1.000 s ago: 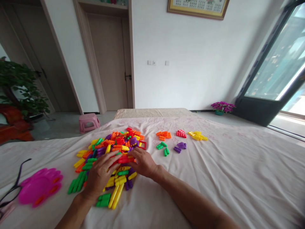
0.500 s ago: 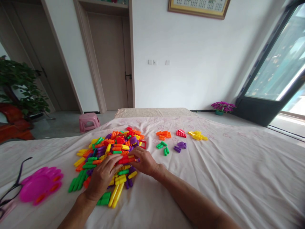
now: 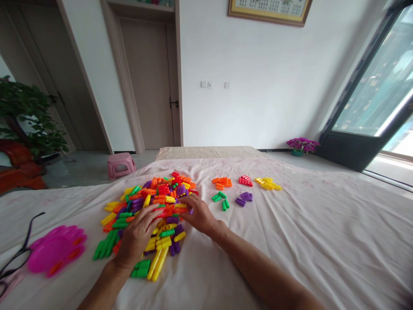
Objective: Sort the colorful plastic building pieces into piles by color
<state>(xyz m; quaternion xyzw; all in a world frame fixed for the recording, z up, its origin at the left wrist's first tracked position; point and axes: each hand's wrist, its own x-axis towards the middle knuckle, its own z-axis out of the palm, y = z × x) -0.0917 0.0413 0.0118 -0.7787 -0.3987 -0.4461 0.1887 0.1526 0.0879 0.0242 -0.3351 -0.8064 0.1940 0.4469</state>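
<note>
A heap of plastic pieces (image 3: 137, 202) in green, yellow, orange, red and purple lies on the pale cloth. My left hand (image 3: 137, 234) rests over its near side, fingers curled round red pieces (image 3: 165, 212). At the heap's right edge, my right hand (image 3: 197, 215) has its fingers bent around a piece that is mostly hidden, beside a yellow one (image 3: 180, 206). Two long yellow sticks (image 3: 158, 263) and green pieces (image 3: 141, 269) lie below the hands. Small separate groups sit to the right: orange (image 3: 222, 183), red (image 3: 245, 180), yellow (image 3: 267, 184), green (image 3: 221, 199) and purple (image 3: 244, 198).
A pink tray (image 3: 56, 249) with orange spots lies at the left on the cloth (image 3: 290, 241), beside dark-framed glasses (image 3: 16, 258). Beyond the cloth stand a pink stool (image 3: 121, 165), a leafy plant (image 3: 30, 116) and a pot of purple flowers (image 3: 302, 145).
Both hands have shifted slightly among the pieces. The red piece between them has changed position, and more orange and purple pieces show there. The red frame by my right hand is now mostly covered.
</note>
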